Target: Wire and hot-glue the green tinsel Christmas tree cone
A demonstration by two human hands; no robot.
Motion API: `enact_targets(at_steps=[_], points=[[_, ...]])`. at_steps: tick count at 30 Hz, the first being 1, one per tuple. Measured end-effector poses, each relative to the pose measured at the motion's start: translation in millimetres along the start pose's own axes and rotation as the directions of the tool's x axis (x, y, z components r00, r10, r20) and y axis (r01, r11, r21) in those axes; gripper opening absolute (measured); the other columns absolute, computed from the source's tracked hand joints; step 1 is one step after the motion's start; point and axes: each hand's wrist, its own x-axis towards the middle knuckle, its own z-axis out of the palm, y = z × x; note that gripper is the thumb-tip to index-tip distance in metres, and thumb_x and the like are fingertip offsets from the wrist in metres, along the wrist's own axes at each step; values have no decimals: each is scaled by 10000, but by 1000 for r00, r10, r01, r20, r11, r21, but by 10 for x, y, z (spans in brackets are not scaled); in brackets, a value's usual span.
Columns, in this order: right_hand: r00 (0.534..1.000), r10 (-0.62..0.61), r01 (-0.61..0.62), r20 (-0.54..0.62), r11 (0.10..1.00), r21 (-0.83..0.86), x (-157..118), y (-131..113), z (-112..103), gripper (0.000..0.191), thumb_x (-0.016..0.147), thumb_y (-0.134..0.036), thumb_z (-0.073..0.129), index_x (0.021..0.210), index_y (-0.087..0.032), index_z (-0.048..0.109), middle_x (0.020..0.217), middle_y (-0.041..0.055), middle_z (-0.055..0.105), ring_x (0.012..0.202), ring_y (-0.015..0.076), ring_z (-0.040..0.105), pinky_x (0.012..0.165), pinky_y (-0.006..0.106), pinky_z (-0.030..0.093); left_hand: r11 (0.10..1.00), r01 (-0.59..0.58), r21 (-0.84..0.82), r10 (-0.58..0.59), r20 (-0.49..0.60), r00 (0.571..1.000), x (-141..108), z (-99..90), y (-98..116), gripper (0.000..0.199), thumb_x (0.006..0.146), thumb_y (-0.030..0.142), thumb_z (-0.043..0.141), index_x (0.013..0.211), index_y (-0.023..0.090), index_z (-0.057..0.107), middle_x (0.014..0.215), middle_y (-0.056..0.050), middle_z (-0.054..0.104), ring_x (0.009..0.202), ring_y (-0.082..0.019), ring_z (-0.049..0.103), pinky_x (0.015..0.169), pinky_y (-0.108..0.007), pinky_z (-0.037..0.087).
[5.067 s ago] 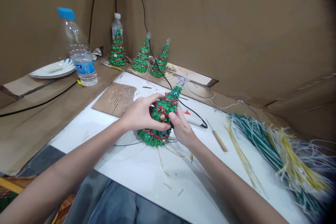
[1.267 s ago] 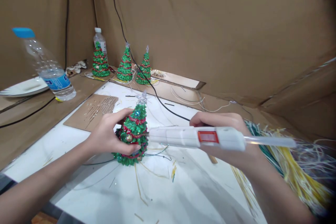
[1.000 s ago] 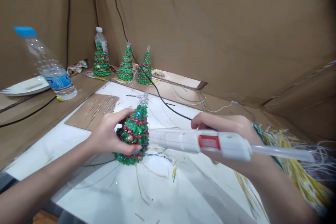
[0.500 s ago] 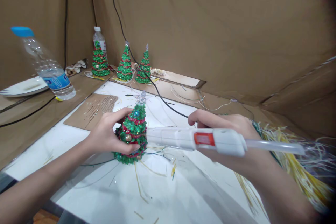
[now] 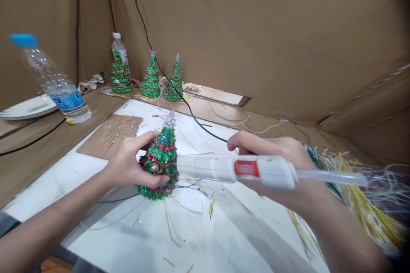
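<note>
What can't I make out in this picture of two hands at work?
Head view: tip of the gun, lost at the edge of the held tree.
Head view: most fingers of the left hand, behind that tree.
Head view: most fingers of the right hand, behind the gun.
Head view: end of the plate, cut off by the left edge.
Head view: label print on the near bottle, too small and blurred.

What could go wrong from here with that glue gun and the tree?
First, the front end of the glue gun sits against or very near the held tree, close to the left hand; if it is hot, a slip might burn. Second, the black cord crosses in front of the rightmost back tree, so a tug might topple it. Third, stray glue could catch the loose strands.
</note>
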Motion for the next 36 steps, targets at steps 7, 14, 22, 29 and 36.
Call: enact_targets(at_steps=[7,14,22,29,36], points=[[1000,-23,23,3,999,31,-42,19,-7,99,655,-277,451,729,-238,505,467,-74,501,373,89,352,418,201,244,1000,5,1,-5,17,1000,-6,-9,-14,551,546,253,788,1047,159,581,740,38,651,618,-109,589,622,-205,519],[1000,-18,19,-16,998,64,-97,66,13,119,676,-293,485,781,-243,506,505,-75,515,410,88,366,471,222,234,1000,16,9,-16,15,1000,10,-23,18,519,550,263,783,1019,159,586,700,44,635,581,-102,562,596,-205,514],[1000,-1,1,5,997,77,-115,68,-16,142,680,-327,509,790,-238,526,524,-62,554,417,93,399,480,234,214,999,36,22,-36,21,999,17,-30,34,491,553,269,783,991,155,591,665,60,600,557,-90,535,582,-193,505],[1000,14,-15,10,996,87,-110,58,-21,134,683,-324,497,777,-235,534,532,-52,565,425,97,403,487,235,223,1000,28,12,-29,26,999,21,-33,38,489,559,265,776,997,163,585,638,69,587,534,-84,511,578,-196,504],[1000,7,-8,12,994,108,-106,72,-27,133,699,-330,516,794,-240,540,548,-53,568,435,97,402,489,232,234,999,28,21,-28,31,999,26,-36,42,487,551,261,780,987,171,584,621,72,576,520,-83,498,573,-200,504]])
